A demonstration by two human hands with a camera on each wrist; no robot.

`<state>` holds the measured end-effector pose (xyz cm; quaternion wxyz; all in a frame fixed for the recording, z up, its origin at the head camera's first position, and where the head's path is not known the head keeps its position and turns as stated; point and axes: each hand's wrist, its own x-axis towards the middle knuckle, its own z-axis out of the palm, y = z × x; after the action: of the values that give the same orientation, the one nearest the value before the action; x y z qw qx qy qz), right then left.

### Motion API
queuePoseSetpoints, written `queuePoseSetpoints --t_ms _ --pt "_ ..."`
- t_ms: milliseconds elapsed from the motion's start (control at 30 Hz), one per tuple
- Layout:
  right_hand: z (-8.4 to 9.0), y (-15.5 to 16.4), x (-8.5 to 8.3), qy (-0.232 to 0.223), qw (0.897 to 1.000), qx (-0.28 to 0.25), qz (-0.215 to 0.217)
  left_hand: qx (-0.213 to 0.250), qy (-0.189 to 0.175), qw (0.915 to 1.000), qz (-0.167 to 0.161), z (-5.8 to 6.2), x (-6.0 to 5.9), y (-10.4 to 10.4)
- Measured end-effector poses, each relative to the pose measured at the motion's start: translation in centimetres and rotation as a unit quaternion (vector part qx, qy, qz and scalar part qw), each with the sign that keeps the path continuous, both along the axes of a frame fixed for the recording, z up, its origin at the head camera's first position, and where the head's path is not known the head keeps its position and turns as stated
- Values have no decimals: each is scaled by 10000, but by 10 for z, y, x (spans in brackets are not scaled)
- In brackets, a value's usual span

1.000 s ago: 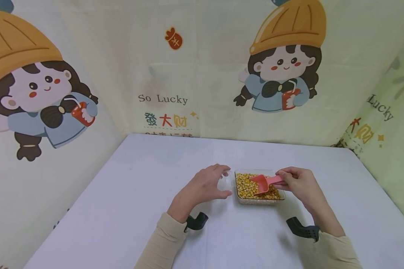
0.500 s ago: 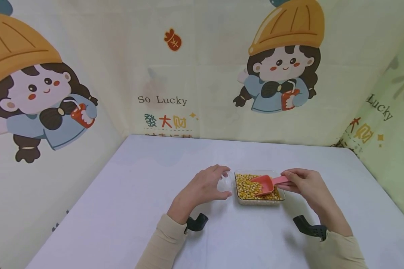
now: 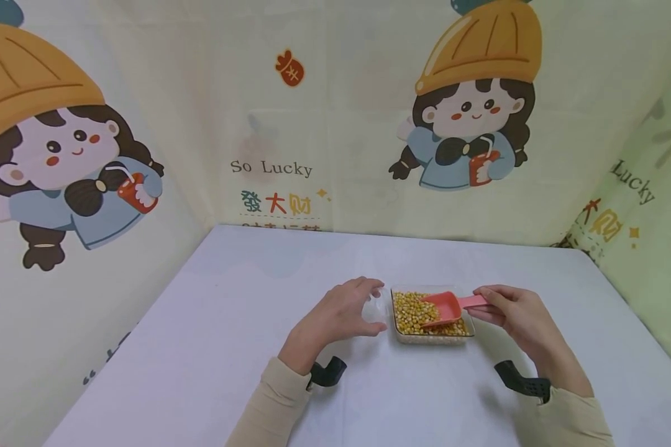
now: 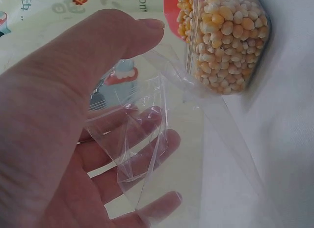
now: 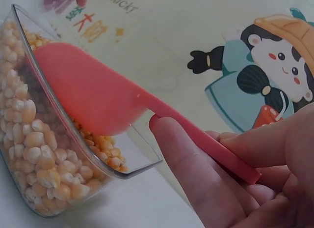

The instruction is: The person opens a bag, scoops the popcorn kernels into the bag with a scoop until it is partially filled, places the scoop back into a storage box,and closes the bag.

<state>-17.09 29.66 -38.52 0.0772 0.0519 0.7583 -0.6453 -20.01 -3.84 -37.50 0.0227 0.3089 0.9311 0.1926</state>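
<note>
My right hand (image 3: pixel 517 310) pinches the handle of a pink scoop (image 5: pixel 88 85) between thumb and fingers. The scoop's blade tilts into yellow corn kernels (image 3: pixel 414 313), its front edge among them. They fill a clear rectangular container (image 3: pixel 436 339) with a dark rim, standing on the table. To its left, my left hand (image 3: pixel 343 310) curves in a C round a clear plastic bag (image 4: pixel 152 164), thumb and fingers spread apart. Through the thin film the fingers show in the left wrist view. The bag's upper edge lies close to the container's left side.
A white-covered table (image 3: pixel 257 279) extends around the container. Behind and beside it hangs a printed cloth backdrop (image 3: pixel 358 124) with cartoon figures and lettering. Black wrist mounts (image 3: pixel 328 371) stick out below both hands.
My right hand has drawn back to the right, and the scoop has slid right across the corn with it. My left hand and the bag have hardly moved.
</note>
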Motion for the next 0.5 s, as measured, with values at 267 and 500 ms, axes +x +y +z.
queuePoseSetpoints --t_ms 267,500 --pt "-1 5 0 6 9996 -272 -36 63 270 9995 -148 1 0 -1" --pt "-3 6 0 -8 9978 -655 -25 48 210 9997 -142 0 0 -1"
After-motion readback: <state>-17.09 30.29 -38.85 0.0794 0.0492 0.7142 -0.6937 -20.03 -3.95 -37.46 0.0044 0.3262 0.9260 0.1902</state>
